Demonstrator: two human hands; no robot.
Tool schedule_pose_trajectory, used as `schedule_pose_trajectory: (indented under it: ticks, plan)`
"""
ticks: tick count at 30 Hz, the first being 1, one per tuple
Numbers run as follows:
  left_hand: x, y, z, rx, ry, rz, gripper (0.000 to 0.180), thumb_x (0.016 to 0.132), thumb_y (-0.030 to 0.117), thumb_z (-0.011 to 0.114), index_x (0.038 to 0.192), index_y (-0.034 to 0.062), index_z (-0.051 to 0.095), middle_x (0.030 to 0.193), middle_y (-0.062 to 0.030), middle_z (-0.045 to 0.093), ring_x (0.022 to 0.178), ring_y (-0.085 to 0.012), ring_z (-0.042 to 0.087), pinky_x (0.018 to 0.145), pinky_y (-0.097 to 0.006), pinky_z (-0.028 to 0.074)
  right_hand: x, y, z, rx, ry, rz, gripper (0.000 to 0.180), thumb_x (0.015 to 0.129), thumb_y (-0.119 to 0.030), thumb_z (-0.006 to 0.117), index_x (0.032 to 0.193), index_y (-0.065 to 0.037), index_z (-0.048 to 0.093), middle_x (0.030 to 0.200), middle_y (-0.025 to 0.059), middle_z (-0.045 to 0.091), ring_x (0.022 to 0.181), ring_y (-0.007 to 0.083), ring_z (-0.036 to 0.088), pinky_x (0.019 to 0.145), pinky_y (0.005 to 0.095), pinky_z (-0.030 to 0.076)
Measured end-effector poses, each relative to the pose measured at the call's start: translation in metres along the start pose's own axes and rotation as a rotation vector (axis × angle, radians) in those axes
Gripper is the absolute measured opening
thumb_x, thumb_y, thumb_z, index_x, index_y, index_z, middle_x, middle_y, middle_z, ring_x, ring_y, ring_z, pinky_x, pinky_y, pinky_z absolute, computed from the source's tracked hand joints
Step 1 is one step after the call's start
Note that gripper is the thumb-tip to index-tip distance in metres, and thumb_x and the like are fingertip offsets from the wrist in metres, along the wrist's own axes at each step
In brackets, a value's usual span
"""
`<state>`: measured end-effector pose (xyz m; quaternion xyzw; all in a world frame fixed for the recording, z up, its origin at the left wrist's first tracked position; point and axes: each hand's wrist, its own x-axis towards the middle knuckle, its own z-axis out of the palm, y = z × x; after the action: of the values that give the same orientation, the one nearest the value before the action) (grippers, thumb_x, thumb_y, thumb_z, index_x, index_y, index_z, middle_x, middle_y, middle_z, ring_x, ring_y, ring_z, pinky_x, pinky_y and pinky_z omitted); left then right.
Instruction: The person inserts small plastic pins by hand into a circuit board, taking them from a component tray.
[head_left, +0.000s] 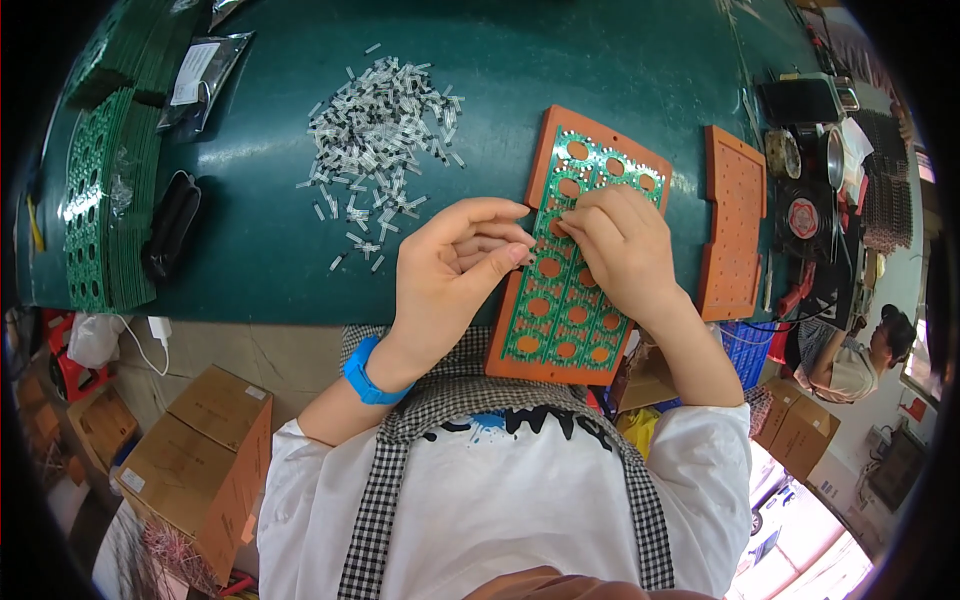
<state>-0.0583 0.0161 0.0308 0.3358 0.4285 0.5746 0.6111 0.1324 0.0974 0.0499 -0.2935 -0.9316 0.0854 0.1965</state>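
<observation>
A green circuit board panel (548, 287) with rows of round cut-outs lies in an orange-brown fixture tray (540, 370), tilted slightly on the table's front edge. Small white and dark parts dot its upper rows. My right hand (628, 248) is over the panel's middle, fingertips pinched together close to its surface; whatever they grip is hidden. Beside the panel's left edge is my left hand (450, 262), fingers curled and thumb drawn in. A tiny dark part shows at the left thumb tip, too small to name. A blue wristband (372, 372) circles my left wrist.
Left of the tray spreads a heap of small clear-and-black pieces (375, 125) on the green table (490, 60). Stacked green boards (105, 200) and a black case (172, 225) occupy the left. A second orange-brown fixture (735, 225) sits right; cardboard boxes (190, 450) stand below.
</observation>
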Motion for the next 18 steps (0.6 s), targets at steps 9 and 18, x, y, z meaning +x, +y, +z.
schedule_pose_trajectory:
  ticks: [9,18]
  plan:
    - [-0.004,0.003,0.005,-0.091,-0.111,-0.140,0.031,0.089,-0.004,0.061,0.119,-0.0026,0.056,0.090,-0.0076,0.068,0.074,-0.0075,0.060,0.066,-0.019,0.050,-0.008,-0.023,-0.011,0.073,0.165,-0.225,0.022,0.072,-0.018,0.073,0.091,-0.011,0.066,0.088,0.0012,0.063,0.080,0.0184,0.062,0.074,0.0324,0.043]
    - [-0.001,0.020,-0.033,1.483,0.504,0.427,0.043,0.073,0.021,0.078,0.111,0.0111,0.062,0.103,-0.0064,0.058,0.100,-0.0289,0.051,0.085,-0.042,0.037,-0.014,-0.019,-0.008,0.375,-0.019,0.288,0.010,0.080,-0.001,0.067,0.085,-0.001,0.059,0.084,0.0079,0.060,0.081,0.0266,0.058,0.071,0.0362,0.046]
